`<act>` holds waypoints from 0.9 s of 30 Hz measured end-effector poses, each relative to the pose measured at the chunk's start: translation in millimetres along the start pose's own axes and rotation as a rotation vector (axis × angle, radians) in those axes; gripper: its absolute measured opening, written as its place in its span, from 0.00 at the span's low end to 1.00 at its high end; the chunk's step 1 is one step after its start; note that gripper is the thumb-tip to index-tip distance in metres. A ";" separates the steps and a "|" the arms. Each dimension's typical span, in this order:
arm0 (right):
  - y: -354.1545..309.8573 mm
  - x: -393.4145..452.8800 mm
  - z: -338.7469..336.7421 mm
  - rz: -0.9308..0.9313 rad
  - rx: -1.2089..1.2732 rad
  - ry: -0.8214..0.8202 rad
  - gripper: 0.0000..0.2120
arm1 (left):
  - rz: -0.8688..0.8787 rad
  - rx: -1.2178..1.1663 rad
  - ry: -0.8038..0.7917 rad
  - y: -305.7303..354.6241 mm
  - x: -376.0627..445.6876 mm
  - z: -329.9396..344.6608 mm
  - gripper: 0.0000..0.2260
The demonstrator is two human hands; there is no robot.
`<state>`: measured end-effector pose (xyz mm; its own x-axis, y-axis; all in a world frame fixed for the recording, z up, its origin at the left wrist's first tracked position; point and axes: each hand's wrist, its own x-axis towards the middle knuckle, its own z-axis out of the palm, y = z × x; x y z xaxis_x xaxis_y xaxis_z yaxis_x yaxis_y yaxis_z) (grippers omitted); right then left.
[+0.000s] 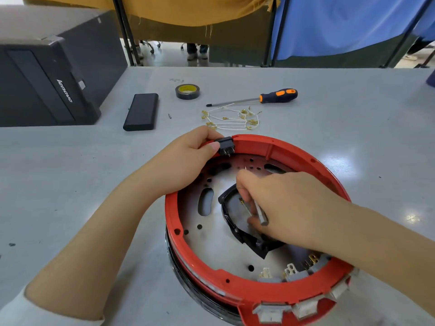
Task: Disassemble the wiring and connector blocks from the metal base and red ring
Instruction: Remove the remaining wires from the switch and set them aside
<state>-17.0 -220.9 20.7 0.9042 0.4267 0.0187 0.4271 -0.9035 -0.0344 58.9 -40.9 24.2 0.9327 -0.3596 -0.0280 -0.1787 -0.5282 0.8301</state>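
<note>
A red ring sits on a perforated metal base on the grey table. My left hand grips a black connector block set in the ring's far rim, thumb on its inner face. My right hand reaches inside the ring and holds a small grey metal piece over a black taped part at the base's middle. Several grey connector blocks with brass terminals line the near rim. A bundle of white wires with brass terminals lies loose on the table beyond the ring.
An orange-and-black screwdriver, a roll of black tape and a flat black box lie at the back of the table. A black computer case stands at the far left. Curtains hang behind the table's far edge.
</note>
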 end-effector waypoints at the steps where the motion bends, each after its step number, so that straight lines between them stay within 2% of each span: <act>1: 1.1 1.1 0.6 0.008 0.003 -0.008 0.17 | 0.003 -0.001 0.000 -0.2 0.3 0.1 0.08; 7: -1.1 3.4 4.0 0.015 -0.001 -0.033 0.17 | 0.014 0.017 0.007 -2.5 2.0 -0.2 0.08; 10: 1.8 0.1 0.4 0.008 0.090 -0.039 0.17 | 0.011 0.036 0.002 -3.7 2.8 0.1 0.08; 14: 3.5 -1.9 -12.4 0.043 0.429 -0.038 0.14 | 0.028 0.013 -0.002 -2.6 2.4 0.0 0.08; 17: 4.9 -1.2 -23.3 0.020 0.750 0.069 0.15 | 0.028 -0.019 -0.013 -1.6 1.1 0.1 0.08; 22: 17.8 15.0 -47.2 -0.017 1.064 0.200 0.18 | 0.031 -0.037 -0.012 -0.9 0.3 0.4 0.08; 24: 30.2 32.6 -55.0 0.024 1.040 0.244 0.18 | 0.022 -0.035 -0.014 0.0 -0.2 -0.1 0.08; 27: 54.0 66.7 -57.8 0.099 0.868 0.284 0.16 | 0.022 -0.036 -0.010 0.8 -1.0 -0.4 0.09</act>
<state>66.2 -243.5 77.8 0.9513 0.2196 0.2161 0.3031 -0.5405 -0.7849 57.9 -40.6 25.2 0.9255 -0.3785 -0.0146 -0.1879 -0.4921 0.8500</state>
